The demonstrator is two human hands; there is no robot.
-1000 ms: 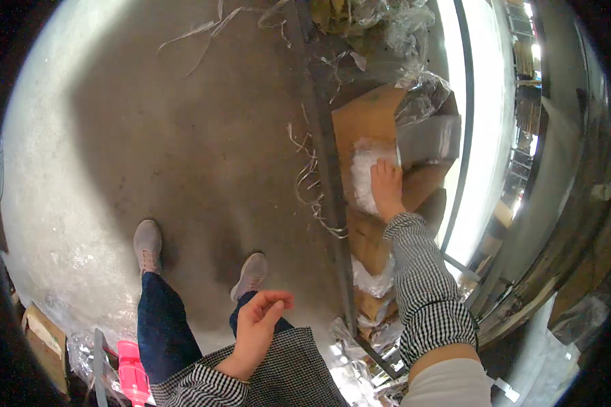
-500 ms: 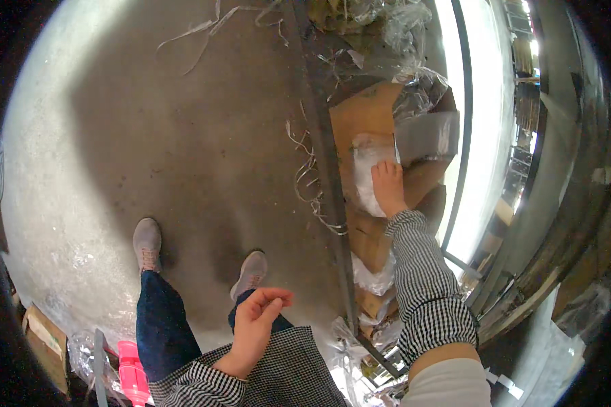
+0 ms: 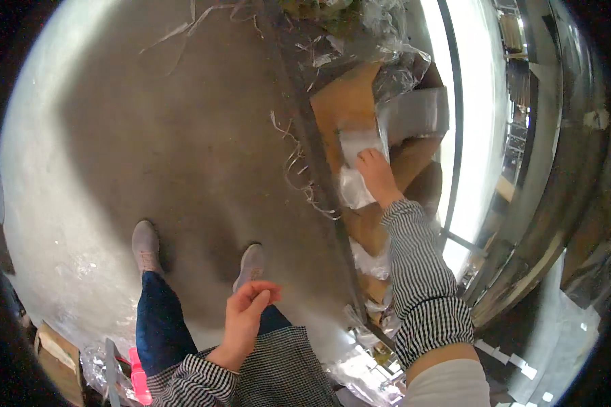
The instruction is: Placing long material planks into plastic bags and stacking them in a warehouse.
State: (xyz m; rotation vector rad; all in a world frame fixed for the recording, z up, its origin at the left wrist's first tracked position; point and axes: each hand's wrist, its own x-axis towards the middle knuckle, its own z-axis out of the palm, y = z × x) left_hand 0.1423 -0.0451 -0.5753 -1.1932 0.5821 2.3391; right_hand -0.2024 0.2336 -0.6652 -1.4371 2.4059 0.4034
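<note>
My right hand [image 3: 377,178] reaches forward in a black-and-white checked sleeve and rests on a white plastic bag [image 3: 357,169] lying on brown cardboard [image 3: 346,108] at the right. Whether the fingers grip the bag is unclear. My left hand [image 3: 246,314] hangs in front of my body with fingers loosely curled and nothing in it. A grey plastic-wrapped piece [image 3: 414,115] lies just beyond the bag.
My two grey shoes [image 3: 146,241] stand on a concrete floor [image 3: 149,136] strewn with loose plastic strapping [image 3: 299,169]. A metal rail [image 3: 319,176] edges the cardboard. Clear plastic wrap [image 3: 387,41] is heaped at the top. A pink object [image 3: 139,376] and a small box [image 3: 58,353] sit lower left.
My right hand has slid slightly along the white bag. My left hand has barely moved.
</note>
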